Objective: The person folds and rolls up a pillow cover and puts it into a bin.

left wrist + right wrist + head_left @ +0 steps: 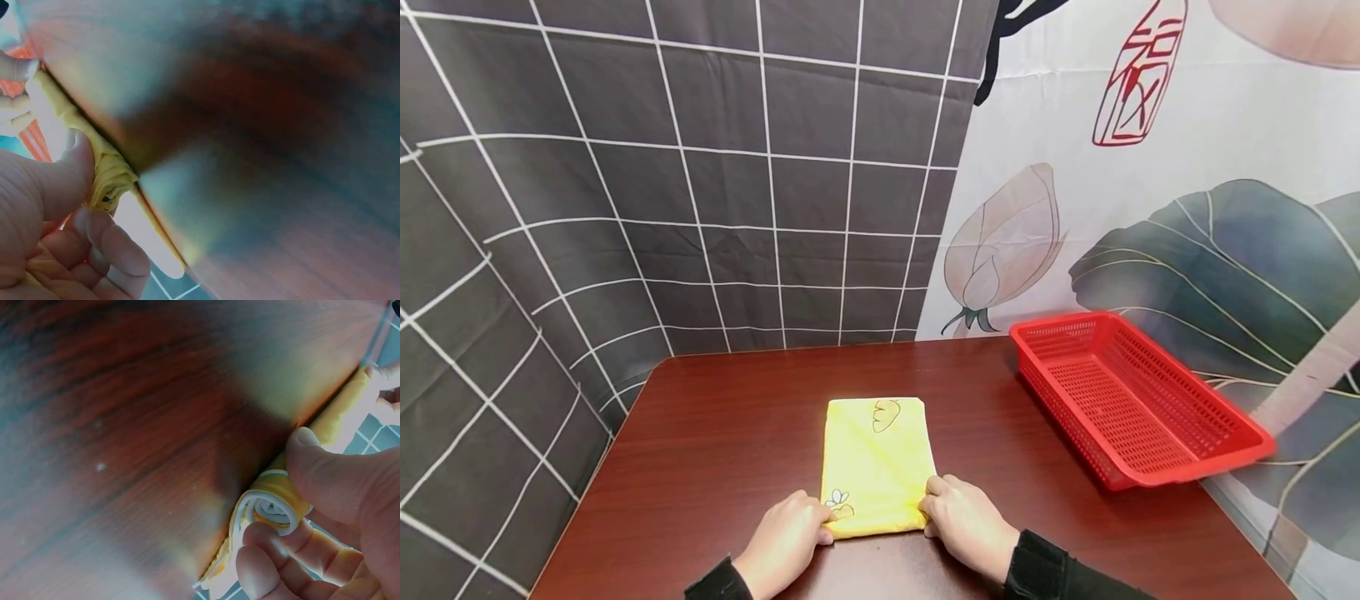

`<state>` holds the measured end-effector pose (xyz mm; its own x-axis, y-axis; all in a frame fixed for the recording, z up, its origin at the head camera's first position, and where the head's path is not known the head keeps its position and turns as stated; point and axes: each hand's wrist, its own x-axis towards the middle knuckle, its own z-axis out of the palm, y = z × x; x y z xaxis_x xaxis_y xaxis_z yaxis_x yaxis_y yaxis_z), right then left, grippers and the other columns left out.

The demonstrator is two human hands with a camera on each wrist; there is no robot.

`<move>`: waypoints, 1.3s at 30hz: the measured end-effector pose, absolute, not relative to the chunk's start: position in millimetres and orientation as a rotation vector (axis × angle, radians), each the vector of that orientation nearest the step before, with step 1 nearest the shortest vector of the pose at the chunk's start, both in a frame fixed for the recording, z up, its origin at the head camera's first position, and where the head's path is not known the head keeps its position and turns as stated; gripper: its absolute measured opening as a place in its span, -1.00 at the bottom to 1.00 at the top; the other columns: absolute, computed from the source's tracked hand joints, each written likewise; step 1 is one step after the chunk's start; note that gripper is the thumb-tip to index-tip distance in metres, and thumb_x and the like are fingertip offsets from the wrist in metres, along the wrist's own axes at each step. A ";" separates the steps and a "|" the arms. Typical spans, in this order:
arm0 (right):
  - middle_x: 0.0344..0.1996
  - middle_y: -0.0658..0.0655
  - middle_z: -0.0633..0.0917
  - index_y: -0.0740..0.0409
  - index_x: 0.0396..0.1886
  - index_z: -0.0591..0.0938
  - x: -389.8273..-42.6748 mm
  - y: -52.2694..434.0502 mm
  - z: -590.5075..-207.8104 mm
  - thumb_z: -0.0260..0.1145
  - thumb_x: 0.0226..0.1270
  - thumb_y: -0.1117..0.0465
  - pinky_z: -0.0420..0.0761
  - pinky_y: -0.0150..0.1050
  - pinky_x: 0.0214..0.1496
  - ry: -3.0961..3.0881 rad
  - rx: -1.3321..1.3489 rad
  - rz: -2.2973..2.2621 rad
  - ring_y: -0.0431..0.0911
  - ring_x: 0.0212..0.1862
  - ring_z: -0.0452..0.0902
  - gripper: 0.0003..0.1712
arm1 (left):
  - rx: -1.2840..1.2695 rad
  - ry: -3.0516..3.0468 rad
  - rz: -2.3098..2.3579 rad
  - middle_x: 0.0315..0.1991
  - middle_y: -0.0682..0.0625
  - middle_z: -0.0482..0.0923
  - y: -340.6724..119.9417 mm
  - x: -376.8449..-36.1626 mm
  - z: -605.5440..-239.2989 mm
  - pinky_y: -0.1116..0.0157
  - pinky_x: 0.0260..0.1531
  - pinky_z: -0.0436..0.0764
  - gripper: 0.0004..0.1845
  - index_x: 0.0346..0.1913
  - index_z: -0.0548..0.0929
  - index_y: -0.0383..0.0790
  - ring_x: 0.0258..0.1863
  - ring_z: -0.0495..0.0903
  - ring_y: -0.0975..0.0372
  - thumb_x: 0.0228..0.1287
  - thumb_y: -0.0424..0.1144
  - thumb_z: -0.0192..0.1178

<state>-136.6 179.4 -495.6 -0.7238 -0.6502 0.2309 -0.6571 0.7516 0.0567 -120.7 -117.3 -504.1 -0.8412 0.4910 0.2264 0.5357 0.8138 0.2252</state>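
Observation:
A yellow cloth (880, 454) with printed leaf and flower outlines lies flat on the table, its near edge rolled into a tight tube. My left hand (787, 533) pinches the left end of that roll between thumb and fingers; in the left wrist view the end shows as bunched yellow folds (111, 184). At the opposite end, my right hand (964, 523) holds the roll the same way. A spiral of white-edged layers (272, 512) shows there in the right wrist view, thumb on the near side and fingertips at the coil.
A red plastic basket (1225, 442) with perforated sides stands at the table's right edge. The reddish-brown wooden table (715, 450) ends at a grey checked curtain (715, 192) behind and left, and a white lotus-print hanging (1022, 242) at the right.

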 end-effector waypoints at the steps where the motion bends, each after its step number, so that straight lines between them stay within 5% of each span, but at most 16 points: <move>1: -0.50 -0.09 0.47 -0.07 -0.51 0.70 -136.3 179.2 -495.4 0.64 0.08 0.18 0.40 -0.36 -0.40 -2.712 1.028 0.038 -0.18 -0.43 0.34 -0.78 | -0.807 -2.847 -0.426 -0.50 0.19 0.65 -117.6 -121.1 -503.8 0.26 -0.45 0.48 -0.78 -0.51 0.65 0.04 -0.46 0.45 0.33 0.05 -0.06 0.53; 26: -0.47 -0.06 0.56 -0.01 -0.48 0.70 -134.4 176.2 -495.0 0.62 0.14 0.20 0.46 -0.37 -0.39 -2.736 1.018 0.035 -0.16 -0.39 0.37 -0.80 | -0.647 -3.031 -0.601 -0.59 0.21 0.46 -118.9 -132.1 -506.8 0.13 -0.47 0.44 -0.67 -0.58 0.55 0.10 -0.49 0.47 0.28 0.28 -0.04 0.44; 33: -0.50 -0.05 0.57 0.03 -0.48 0.70 -133.3 173.1 -496.7 0.58 0.16 0.24 0.49 -0.37 -0.40 -2.735 0.981 0.040 -0.15 -0.41 0.39 -0.82 | -0.640 -3.077 -0.583 -0.54 0.18 0.58 -116.7 -138.3 -501.4 0.08 -0.46 0.52 -0.73 -0.54 0.64 0.10 -0.47 0.59 0.23 0.29 -0.02 0.43; 39: -0.49 -0.03 0.57 0.05 -0.46 0.70 -133.0 173.6 -497.1 0.58 0.18 0.27 0.53 -0.36 -0.37 -2.760 0.972 0.096 -0.14 -0.40 0.41 -0.83 | -0.623 -3.116 -0.565 -0.54 0.23 0.50 -115.4 -132.7 -497.7 0.17 -0.45 0.47 -0.70 -0.51 0.59 0.11 -0.49 0.47 0.31 0.25 0.06 0.45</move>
<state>-133.0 173.6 -497.1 -0.7592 -0.6119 0.2217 -0.6258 0.7799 0.0094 -132.7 -115.4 -497.7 -0.9219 0.3872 -0.0154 0.3571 0.8643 0.3542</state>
